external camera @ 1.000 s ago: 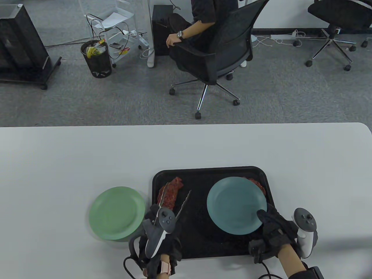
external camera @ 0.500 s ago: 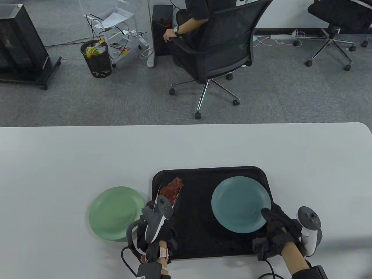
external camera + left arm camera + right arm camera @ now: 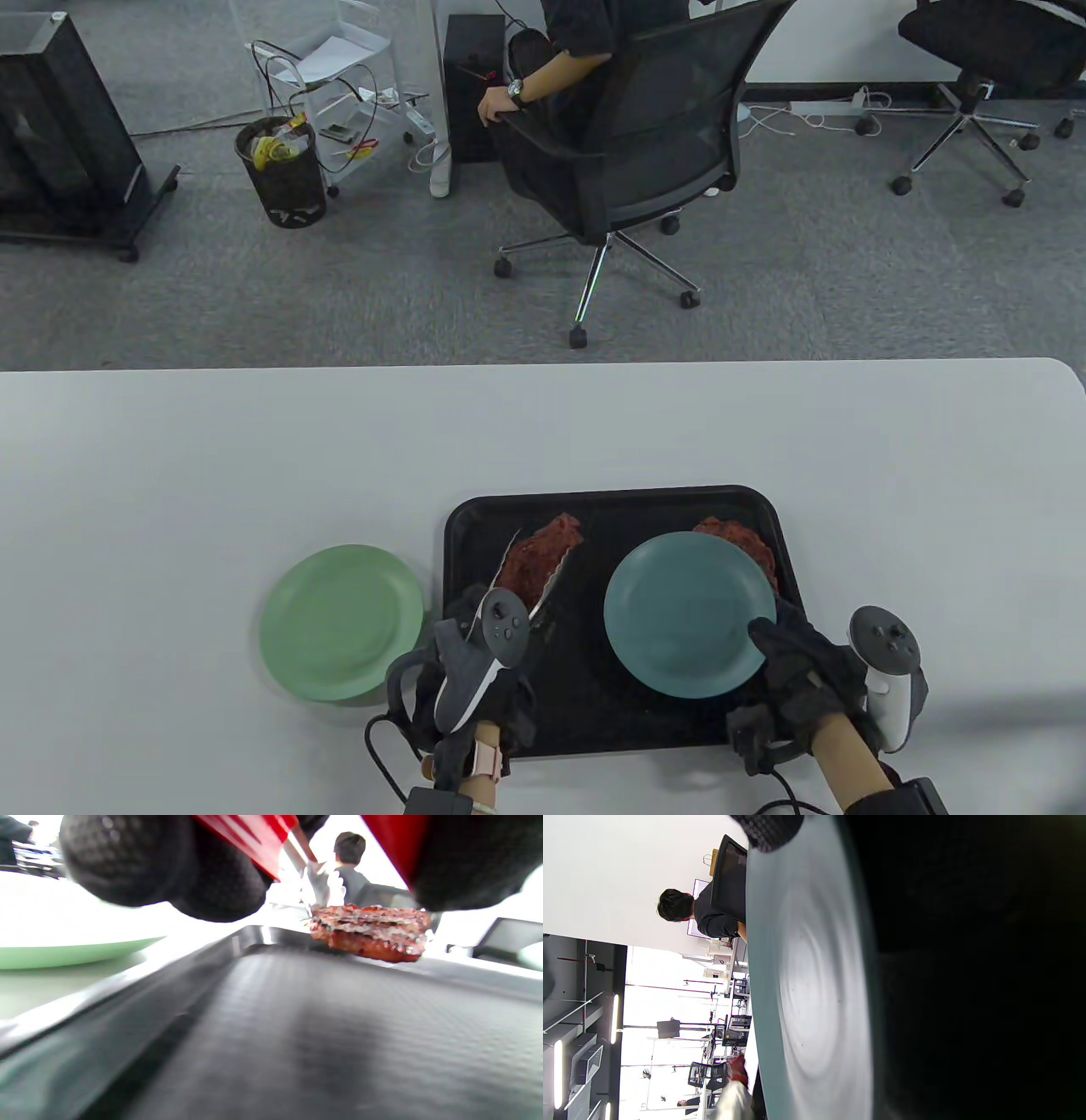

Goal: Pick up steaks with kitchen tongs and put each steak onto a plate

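Note:
My left hand (image 3: 465, 613) grips the red-handled metal tongs (image 3: 533, 570), whose handles (image 3: 250, 840) pass between its gloved fingers (image 3: 127, 861). The tong tips pinch a red-brown steak (image 3: 543, 556) and hold it just above the black tray (image 3: 585, 679); in the left wrist view the steak (image 3: 369, 931) hangs clear of the tray floor (image 3: 297, 1027). My right hand (image 3: 776, 649) holds the blue plate (image 3: 687, 613) by its near right rim, over the tray's right half. A second steak (image 3: 742, 539) lies behind that plate, partly hidden. The blue plate (image 3: 814, 984) fills the right wrist view.
A green plate (image 3: 339, 620) sits on the white table (image 3: 254, 441) left of the tray, and shows low at the left as the green plate (image 3: 63, 950) in the left wrist view. Beyond the far edge a person sits in an office chair (image 3: 645, 153).
The tongs closed on the steak, then carried it up and to the right toward the tray's middle. The blue plate shifted slightly right, then back left, uncovering the second steak again.

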The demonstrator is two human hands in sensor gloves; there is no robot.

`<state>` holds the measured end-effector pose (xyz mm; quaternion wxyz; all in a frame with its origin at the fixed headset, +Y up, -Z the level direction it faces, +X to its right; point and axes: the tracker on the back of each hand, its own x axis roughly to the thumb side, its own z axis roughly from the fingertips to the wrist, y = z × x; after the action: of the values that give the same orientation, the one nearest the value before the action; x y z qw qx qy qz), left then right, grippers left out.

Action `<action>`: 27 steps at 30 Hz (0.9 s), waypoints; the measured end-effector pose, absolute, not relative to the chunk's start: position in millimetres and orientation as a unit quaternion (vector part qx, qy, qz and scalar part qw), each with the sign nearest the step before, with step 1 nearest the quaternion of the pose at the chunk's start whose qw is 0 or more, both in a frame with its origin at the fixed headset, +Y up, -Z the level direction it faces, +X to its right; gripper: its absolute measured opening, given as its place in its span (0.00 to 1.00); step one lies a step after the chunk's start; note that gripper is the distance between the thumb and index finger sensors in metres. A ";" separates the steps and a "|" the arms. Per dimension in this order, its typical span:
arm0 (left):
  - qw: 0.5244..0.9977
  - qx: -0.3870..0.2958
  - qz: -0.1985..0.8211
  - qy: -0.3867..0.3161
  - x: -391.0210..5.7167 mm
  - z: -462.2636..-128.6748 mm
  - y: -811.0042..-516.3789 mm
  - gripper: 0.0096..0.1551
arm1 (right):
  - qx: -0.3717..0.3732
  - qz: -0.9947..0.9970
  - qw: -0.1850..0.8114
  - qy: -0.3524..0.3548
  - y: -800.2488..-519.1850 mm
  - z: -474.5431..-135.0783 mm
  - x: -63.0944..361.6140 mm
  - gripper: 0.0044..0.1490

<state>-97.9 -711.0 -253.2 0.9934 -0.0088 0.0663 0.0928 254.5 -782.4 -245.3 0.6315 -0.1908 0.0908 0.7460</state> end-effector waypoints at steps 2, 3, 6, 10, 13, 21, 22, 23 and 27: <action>0.994 0.002 0.101 0.037 -85.5 -250.7 -705.6 0.55 | -0.190 0.749 0.629 0.093 -783.3 -245.0 253.9 0.32; 0.994 0.007 0.104 0.017 -77.3 -248.9 -702.8 0.55 | -0.189 0.750 0.627 0.094 -783.6 -244.6 253.7 0.32; 0.994 0.002 0.101 -0.034 -55.5 -245.5 -700.7 0.55 | -0.185 0.750 0.627 0.099 -784.9 -244.3 252.0 0.32; 0.995 0.001 0.058 -0.087 -27.4 -240.5 -703.0 0.56 | -0.181 0.742 0.636 0.107 -786.7 -243.4 250.0 0.32; 0.994 -0.014 0.037 -0.101 -17.2 -239.7 -708.0 0.56 | -0.177 0.735 0.645 0.114 -787.7 -243.5 249.9 0.32; 0.992 -0.048 0.069 -0.094 -24.8 -242.1 -716.2 0.58 | -0.179 0.724 0.654 0.126 -791.9 -243.7 250.1 0.32; 0.991 -0.053 0.075 -0.094 -26.4 -242.7 -715.0 0.58 | -0.179 0.722 0.656 0.125 -791.5 -243.5 250.3 0.32; 0.991 -0.057 0.080 -0.092 -28.3 -242.5 -712.6 0.60 | -0.179 0.717 0.662 0.125 -791.2 -243.0 251.0 0.32; 0.987 -0.031 0.138 -0.080 -40.9 -240.4 -697.9 0.61 | -0.187 0.704 0.676 0.108 -789.4 -243.1 255.5 0.32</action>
<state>-40.9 -697.9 -240.4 0.9866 -0.0315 -0.0800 0.1384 255.5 -789.4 -243.1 0.6762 -0.1868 0.1080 0.7045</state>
